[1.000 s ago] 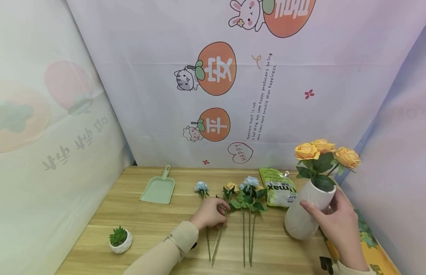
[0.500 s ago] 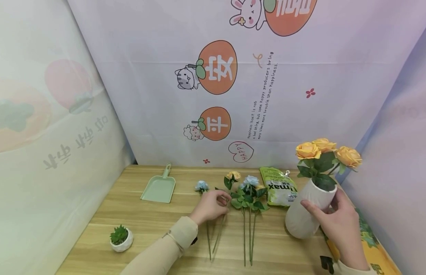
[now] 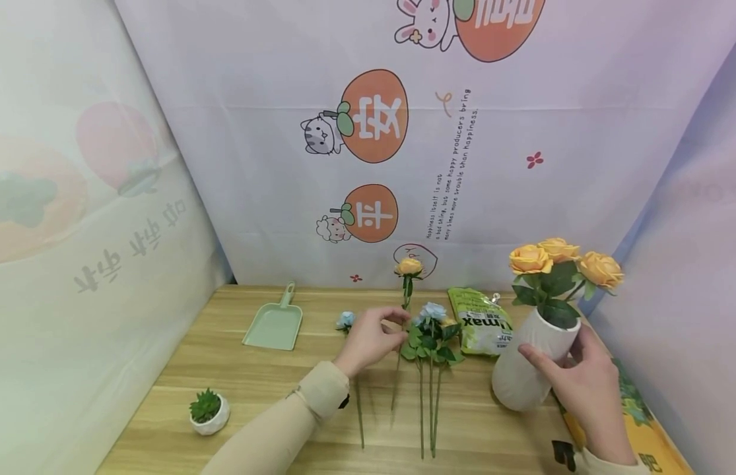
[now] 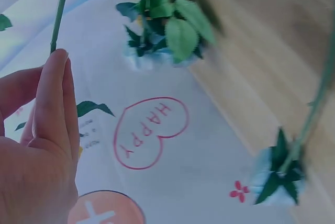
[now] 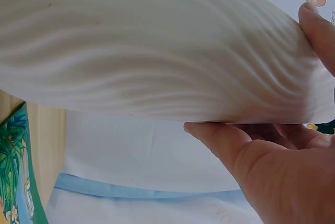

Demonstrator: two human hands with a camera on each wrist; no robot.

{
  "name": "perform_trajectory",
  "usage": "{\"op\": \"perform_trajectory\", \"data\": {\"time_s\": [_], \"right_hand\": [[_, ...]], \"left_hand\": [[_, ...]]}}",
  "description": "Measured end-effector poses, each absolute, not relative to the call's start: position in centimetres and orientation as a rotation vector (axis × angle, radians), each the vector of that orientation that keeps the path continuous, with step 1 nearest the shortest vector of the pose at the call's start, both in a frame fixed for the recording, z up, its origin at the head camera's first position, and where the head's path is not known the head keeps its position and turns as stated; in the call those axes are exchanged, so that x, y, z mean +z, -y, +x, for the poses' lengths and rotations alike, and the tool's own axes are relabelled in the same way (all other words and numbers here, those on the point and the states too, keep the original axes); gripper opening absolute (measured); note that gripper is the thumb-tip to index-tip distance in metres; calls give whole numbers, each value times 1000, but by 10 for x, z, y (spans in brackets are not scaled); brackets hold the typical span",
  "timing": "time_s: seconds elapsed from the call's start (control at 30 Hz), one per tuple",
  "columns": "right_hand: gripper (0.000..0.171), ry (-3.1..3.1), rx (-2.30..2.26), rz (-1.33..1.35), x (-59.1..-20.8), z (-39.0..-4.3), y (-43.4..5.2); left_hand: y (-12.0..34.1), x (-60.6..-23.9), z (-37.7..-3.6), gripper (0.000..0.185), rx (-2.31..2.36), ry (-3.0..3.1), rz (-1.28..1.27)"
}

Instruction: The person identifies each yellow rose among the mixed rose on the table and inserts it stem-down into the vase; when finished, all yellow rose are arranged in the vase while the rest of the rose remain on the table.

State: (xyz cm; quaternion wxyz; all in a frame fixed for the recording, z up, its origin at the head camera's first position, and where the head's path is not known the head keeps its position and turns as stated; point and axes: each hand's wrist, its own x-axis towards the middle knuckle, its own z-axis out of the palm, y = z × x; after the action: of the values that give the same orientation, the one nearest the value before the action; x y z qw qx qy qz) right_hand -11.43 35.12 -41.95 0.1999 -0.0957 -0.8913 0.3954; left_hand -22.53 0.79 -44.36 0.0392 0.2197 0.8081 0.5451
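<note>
My left hand (image 3: pixel 373 340) pinches the green stem (image 4: pixel 61 14) of a yellow rose (image 3: pixel 410 266), held upright above the table with its bloom against the backdrop. At the right, my right hand (image 3: pixel 590 382) grips a white ribbed vase (image 3: pixel 522 369) round its upper side, thumb in front. The vase leans a little, and three yellow roses (image 3: pixel 531 260) with dark leaves stand in it. In the right wrist view the vase wall (image 5: pixel 157 51) fills the upper part. Between the hands lies a bunch of blue roses (image 3: pixel 432 313) with a yellow bloom partly hidden.
A single blue rose (image 3: pixel 346 320) lies partly behind my left hand. A green dustpan (image 3: pixel 274 328) and a potted succulent (image 3: pixel 208 414) are on the left. Behind the vase lies a green bag (image 3: pixel 477 326) with a clip; a yellow package (image 3: pixel 647 435) sits at the right edge.
My left hand has raised the yellow rose off the table, moving it up and slightly right until it stands upright. The right hand and vase have stayed nearly still.
</note>
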Motion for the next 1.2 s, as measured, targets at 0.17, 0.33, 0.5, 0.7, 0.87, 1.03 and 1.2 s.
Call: {"op": "perform_trajectory", "data": {"time_s": [0.17,0.33,0.5,0.7,0.87,1.03,1.2], "right_hand": [[99,2488,1099,-265,-419,-114,-351],[99,2485,1096,-258,-420,-114,-351],[99,2481,1098,-253,-420,-114,-352],[96,2465,1104,-250,-421,-114,-352],[96,2469,1089,-254,-422,-114,-351],[99,2481,1111,-271,-422,-114,-350],[101,2498,1115,-287,-422,-114,-349]], "left_hand": [[-16,-425,-227,32,1684,-2519,768],[-27,-402,-228,30,1691,-2537,906],[-44,-380,-227,30,1713,-2478,1133],[-67,-352,-222,29,1755,-2444,1368],[-89,-329,-215,29,1837,-2392,1469],[-110,-307,-210,31,1941,-2273,1532],[-128,-292,-209,31,2056,-2219,1493]]}}
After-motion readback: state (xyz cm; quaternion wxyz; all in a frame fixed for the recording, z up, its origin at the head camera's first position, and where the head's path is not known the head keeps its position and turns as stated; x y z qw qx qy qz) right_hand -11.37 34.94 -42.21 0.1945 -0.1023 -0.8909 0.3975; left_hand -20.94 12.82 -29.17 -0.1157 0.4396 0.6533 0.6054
